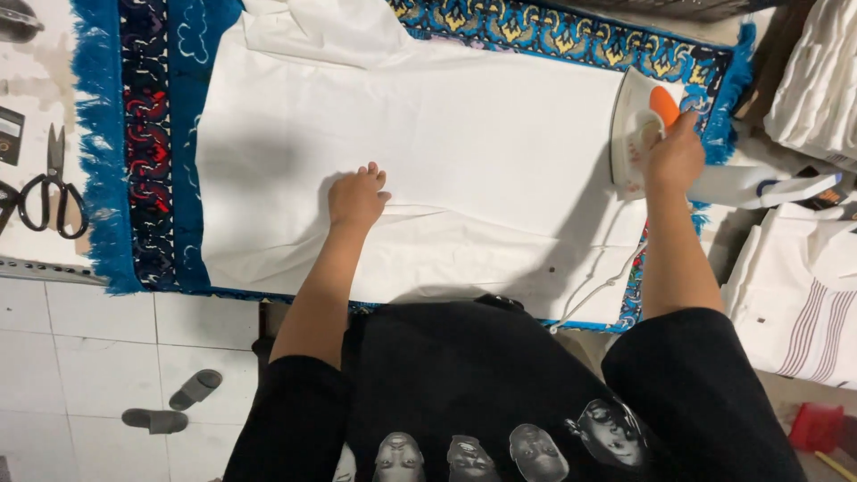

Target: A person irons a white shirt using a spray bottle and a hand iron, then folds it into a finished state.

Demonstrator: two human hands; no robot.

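Note:
A white cloth lies spread flat over a blue patterned rug with a fringed edge. My left hand rests palm down on the cloth near its middle, fingers slightly apart, holding nothing. My right hand grips the handle of a white iron with an orange part, which stands at the cloth's right edge. The iron's white cord trails down toward my body.
Black scissors lie on the surface left of the rug. Folded white garments are stacked at the right, with a white shirt with striped trim below them. Grey slippers sit on the tiled floor. A red object is at the lower right.

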